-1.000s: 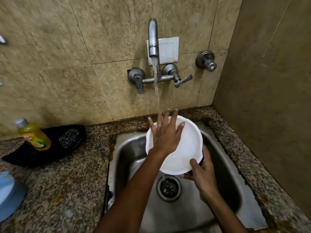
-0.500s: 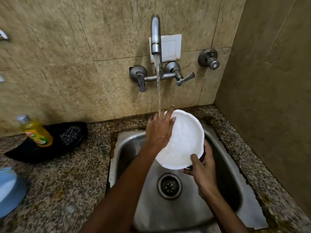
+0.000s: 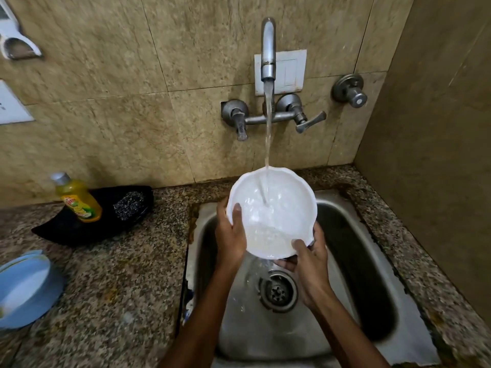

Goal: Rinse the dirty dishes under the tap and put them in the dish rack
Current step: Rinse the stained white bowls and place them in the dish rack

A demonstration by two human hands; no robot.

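Gripping the white bowl with left hand and right hand — tilting it under the tap, best slowly.

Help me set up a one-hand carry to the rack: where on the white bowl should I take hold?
Pinch the white bowl at its scalloped rim on the near right side, thumb inside and fingers beneath, as the right hand does now. The bowl tips toward you, so that lower edge is closest, clear of the stream.

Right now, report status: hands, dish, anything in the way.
Left hand and right hand both grip white bowl. Bowl under tap stream, over sink. Nothing in the way.
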